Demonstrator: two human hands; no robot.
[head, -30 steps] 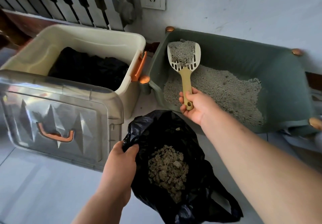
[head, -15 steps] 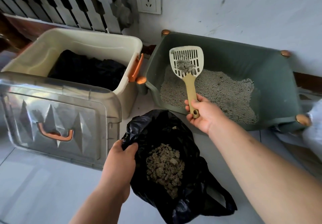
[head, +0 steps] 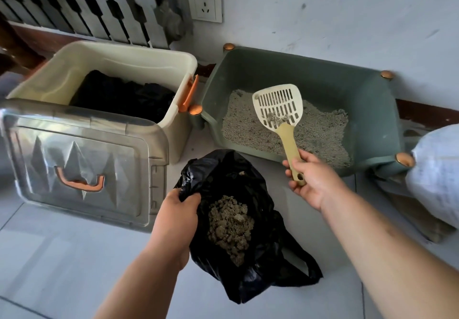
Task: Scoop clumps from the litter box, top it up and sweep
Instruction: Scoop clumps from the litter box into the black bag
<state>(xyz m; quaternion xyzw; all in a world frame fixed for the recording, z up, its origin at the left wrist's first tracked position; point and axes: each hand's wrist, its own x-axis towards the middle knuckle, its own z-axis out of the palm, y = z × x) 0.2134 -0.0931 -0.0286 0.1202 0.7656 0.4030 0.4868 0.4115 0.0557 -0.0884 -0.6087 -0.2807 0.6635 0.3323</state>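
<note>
Gripping a slotted scoop (head: pixel 280 107) by its handle, the right hand (head: pixel 313 179) holds it above the green litter box (head: pixel 323 77) at two o'clock, grey bits on its blade. At six o'clock, the left hand (head: pixel 177 209) clutches the rim of a black bag (head: pixel 260 256) holding clumps (head: pixel 229 224).

Bare floor (head: pixel 62 256) lies open at the near left, before the clear lid (head: pixel 82 159). The litter box (head: pixel 372 110) is open from above — only the scoop (head: pixel 285 130) hangs over its litter. The black bag (head: pixel 263 264) crowds its near left corner; storage bin (head: pixel 119 56) (almost touching) and white sack (head: pixel 437 177) hem its ends, the wall (head: pixel 323 8) its back.
</note>
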